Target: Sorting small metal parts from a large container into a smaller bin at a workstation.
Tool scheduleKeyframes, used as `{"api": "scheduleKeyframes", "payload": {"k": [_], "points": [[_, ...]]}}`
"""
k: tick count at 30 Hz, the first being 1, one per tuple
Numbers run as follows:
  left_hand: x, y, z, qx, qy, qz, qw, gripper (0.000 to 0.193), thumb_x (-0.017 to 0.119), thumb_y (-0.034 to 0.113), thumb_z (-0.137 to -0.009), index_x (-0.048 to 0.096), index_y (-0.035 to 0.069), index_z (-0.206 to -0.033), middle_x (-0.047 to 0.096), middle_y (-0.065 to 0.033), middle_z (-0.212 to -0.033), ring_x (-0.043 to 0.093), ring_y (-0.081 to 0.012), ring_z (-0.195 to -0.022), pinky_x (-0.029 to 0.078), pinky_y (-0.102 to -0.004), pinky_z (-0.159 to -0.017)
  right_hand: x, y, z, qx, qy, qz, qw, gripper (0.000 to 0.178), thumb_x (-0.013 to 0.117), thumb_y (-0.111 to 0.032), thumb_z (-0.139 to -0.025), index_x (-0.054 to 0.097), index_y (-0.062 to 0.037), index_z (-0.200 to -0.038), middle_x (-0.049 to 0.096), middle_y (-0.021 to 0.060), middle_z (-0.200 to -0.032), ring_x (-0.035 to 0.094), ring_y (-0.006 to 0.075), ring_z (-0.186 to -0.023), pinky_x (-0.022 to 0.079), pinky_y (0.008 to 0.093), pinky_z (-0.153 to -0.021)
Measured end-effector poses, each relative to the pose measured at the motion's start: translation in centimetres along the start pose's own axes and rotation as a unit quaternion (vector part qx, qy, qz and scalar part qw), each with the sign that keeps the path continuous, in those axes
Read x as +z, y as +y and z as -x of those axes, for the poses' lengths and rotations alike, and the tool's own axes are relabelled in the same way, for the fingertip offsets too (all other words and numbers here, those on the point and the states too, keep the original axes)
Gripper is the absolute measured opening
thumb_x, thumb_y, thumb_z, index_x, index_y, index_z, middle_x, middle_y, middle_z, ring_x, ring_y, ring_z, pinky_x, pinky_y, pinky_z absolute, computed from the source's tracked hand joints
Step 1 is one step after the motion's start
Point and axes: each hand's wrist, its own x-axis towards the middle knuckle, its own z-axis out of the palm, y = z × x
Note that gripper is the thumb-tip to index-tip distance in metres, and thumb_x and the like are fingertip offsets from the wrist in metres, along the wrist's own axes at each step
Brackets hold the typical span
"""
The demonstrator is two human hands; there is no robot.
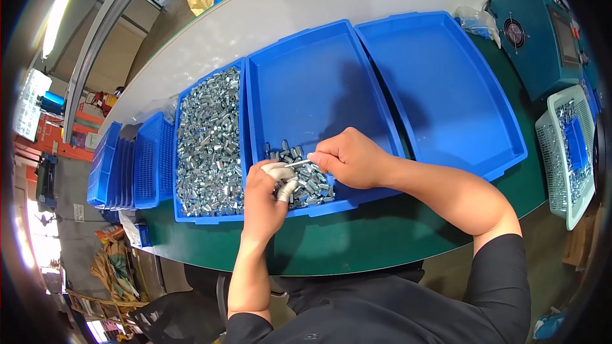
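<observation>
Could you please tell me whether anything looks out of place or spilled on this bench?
Nothing looks clearly spilled: the loose metal pieces lie inside the middle blue tray. A crumpled plastic bag beside the green machine looks slightly untidy, bunched up behind the trays.

Factory workshop — green workbench, metal parts, fan-vented machine

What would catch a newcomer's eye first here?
Probably the three large blue plastic trays lined up across the green bench, the leftmost tray packed with small shiny silver metal pieces. Next, over a smaller heap of such pieces at the middle tray's near-left corner, the person's right hand pinches a thin silvery rod pointing toward the left hand, which wears white finger coverings.
</observation>
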Motion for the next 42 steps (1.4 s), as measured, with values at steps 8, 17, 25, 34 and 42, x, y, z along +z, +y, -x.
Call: {"api": "scheduleKeyframes", "payload": {"k": [8,17,25,34,42], "points": [[-0.1,-0.2,1.7,-0.192,0.047,0.287,0.937,0.018,0.073,-0.004,-0.086,0.066,0.0,-0.102,0.069,-0.0029,-0.096,0.063,-0.0106,-0.087,0.051,-0.0245,-0.081,-0.1,0.1,0.1,-0.025,-0.044,0.03,0.998,0.036,0.059,-0.024,-0.096,0.062,-0.003,-0.067,0.059,0.0153,-0.06,0.054,0.034,-0.056,0.043,0.0439,-0.056],[0.5,0.4,0.8,-0.098,0.06,0.149,0.982,0.017,0.074,-0.005,-0.084,0.068,-0.001,-0.099,0.07,-0.0044,-0.093,0.063,-0.0125,-0.082,0.051,-0.0254,-0.078,0.2,0.4,0.1,-0.078,-0.042,0.047,0.995,0.031,0.06,-0.018,-0.095,0.059,-0.0032,-0.068,0.055,0.0147,-0.058,0.049,0.0332,-0.051,0.039,0.042,-0.052],[1.4,0.9,1.3,-0.228,0.008,0.453,0.862,0.011,0.066,-0.001,-0.093,0.064,0.001,-0.103,0.07,-0.0056,-0.089,0.067,-0.0122,-0.08,0.053,-0.025,-0.069,0.5,0.8,0.4,-0.107,-0.04,0.052,0.992,0.029,0.062,-0.017,-0.094,0.056,-0.0036,-0.068,0.054,0.0142,-0.058,0.051,0.0349,-0.052,0.039,0.0427,-0.052],[2.3,2.2,0.3,-0.042,0.078,0.244,0.966,0.015,0.075,-0.002,-0.084,0.065,0.001,-0.095,0.069,-0.008,-0.086,0.066,-0.0163,-0.074,0.052,-0.0272,-0.066,-0.9,0.0,-0.1,0.078,-0.2,-0.176,0.961,0.039,0.056,-0.026,-0.102,0.059,-0.0044,-0.07,0.054,0.005,-0.053,0.052,0.0145,-0.046,0.04,0.0313,-0.048],[1.6,2.0,0.2,0.047,0.112,0.15,0.981,0.025,0.082,0.0,-0.074,0.067,0.003,-0.094,0.067,-0.0098,-0.078,0.062,-0.0238,-0.065,0.048,-0.0336,-0.058,-0.7,-0.8,-0.1,0.088,-0.206,-0.178,0.958,0.043,0.053,-0.031,-0.104,0.06,-0.0037,-0.072,0.054,0.0019,-0.054,0.052,0.0087,-0.048,0.04,0.0264,-0.048]]}}
